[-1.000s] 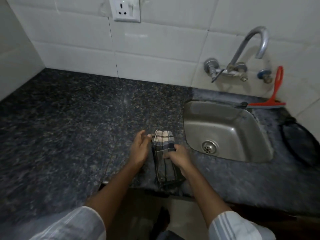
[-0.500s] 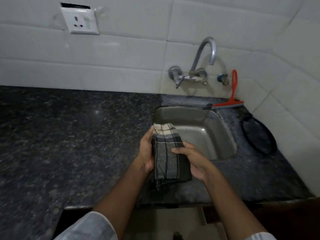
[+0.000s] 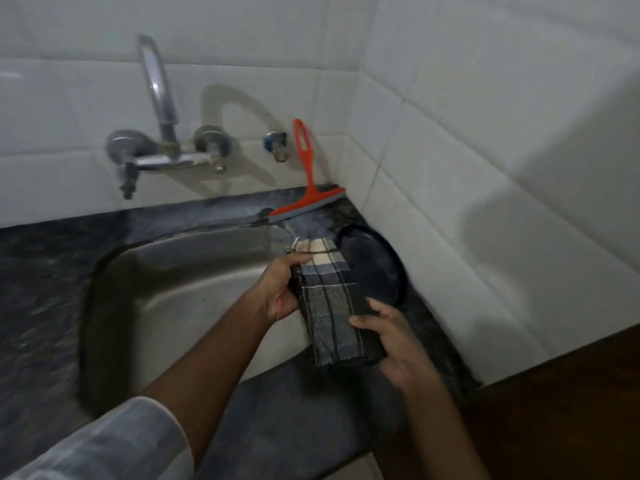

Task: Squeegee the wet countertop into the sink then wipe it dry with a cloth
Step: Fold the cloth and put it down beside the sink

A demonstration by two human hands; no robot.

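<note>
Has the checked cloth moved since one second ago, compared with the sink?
Yes. The cloth went rightward: it was left of the sink over the countertop, and both hands now hold it over the sink's right edge.

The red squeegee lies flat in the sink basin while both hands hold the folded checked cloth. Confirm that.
Not quite. In the head view the red squeegee stands on the countertop behind the sink, handle against the wall tiles. Both the left hand and right hand do hold the folded checked cloth.
</note>
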